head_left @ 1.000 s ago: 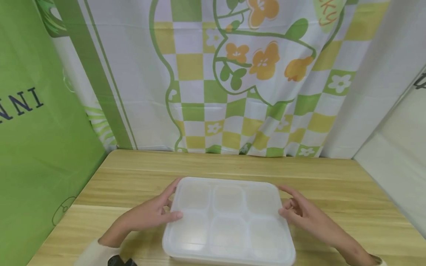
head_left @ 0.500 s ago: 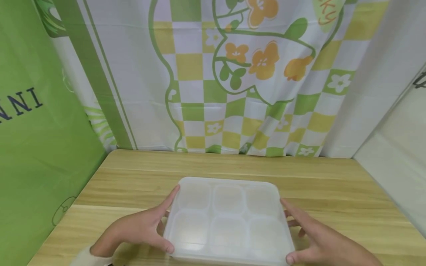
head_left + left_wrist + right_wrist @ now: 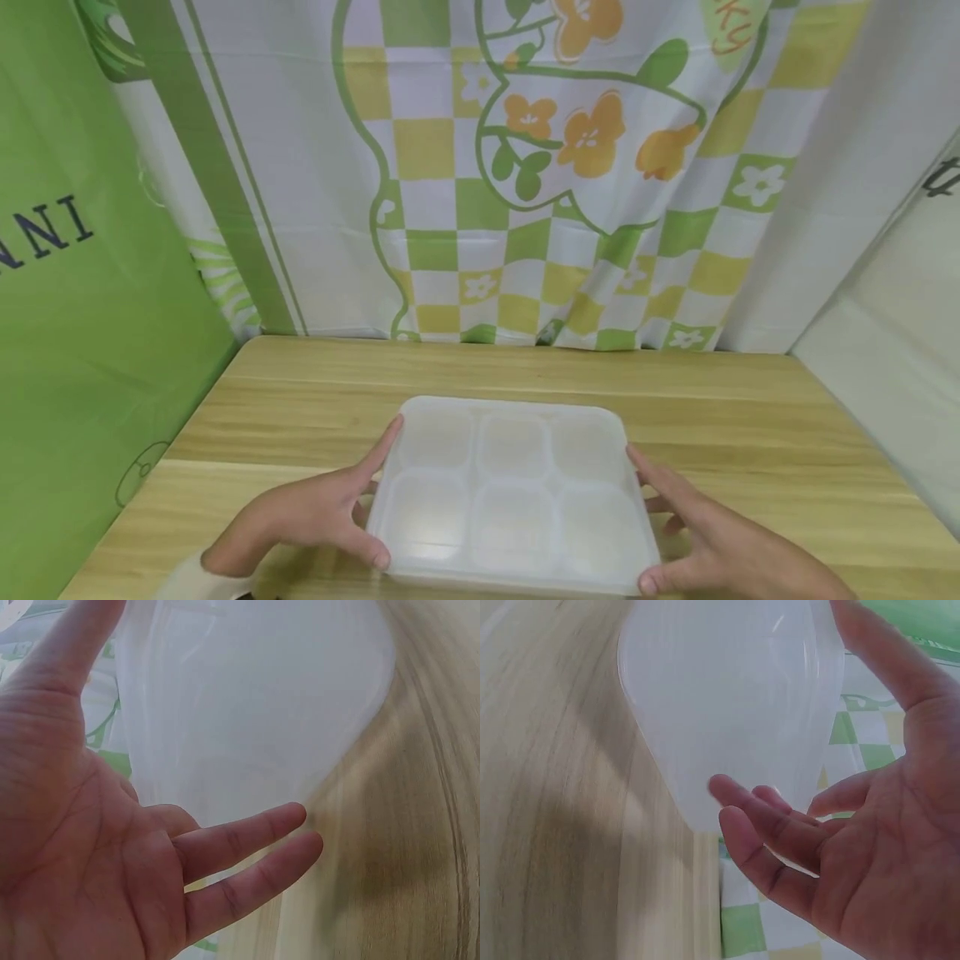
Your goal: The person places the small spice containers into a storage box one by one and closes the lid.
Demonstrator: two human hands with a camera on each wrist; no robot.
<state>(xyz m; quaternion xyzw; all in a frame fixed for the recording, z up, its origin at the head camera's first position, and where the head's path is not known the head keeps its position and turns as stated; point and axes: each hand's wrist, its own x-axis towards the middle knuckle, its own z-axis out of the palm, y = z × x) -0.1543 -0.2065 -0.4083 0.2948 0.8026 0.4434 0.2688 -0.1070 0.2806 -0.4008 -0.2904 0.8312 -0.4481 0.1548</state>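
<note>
A translucent white plastic storage box (image 3: 513, 525) with a lid lies flat at the front middle of the wooden table. Several rounded compartments show through its lid. Along its left side, my left hand (image 3: 318, 510) touches the box with thumb and index finger; the other fingers stretch below. My right hand (image 3: 712, 537) touches the opposite side, thumb at the near right corner and index finger farther back. In the left wrist view, two straight fingers (image 3: 247, 832) stand beside the box wall. The right wrist view shows loosely bent fingers (image 3: 772, 825) near the wall.
The wooden table (image 3: 330, 383) reaches back to a green, yellow and white checked curtain (image 3: 525, 250) with orange flowers. Green cloth (image 3: 90, 375) hangs on the left, and a pale cloth (image 3: 900, 333) on the right.
Both hands have slid toward me along the box's sides, with the thumbs moving from the lid's edge to the near corners. The box has stayed about where it was.
</note>
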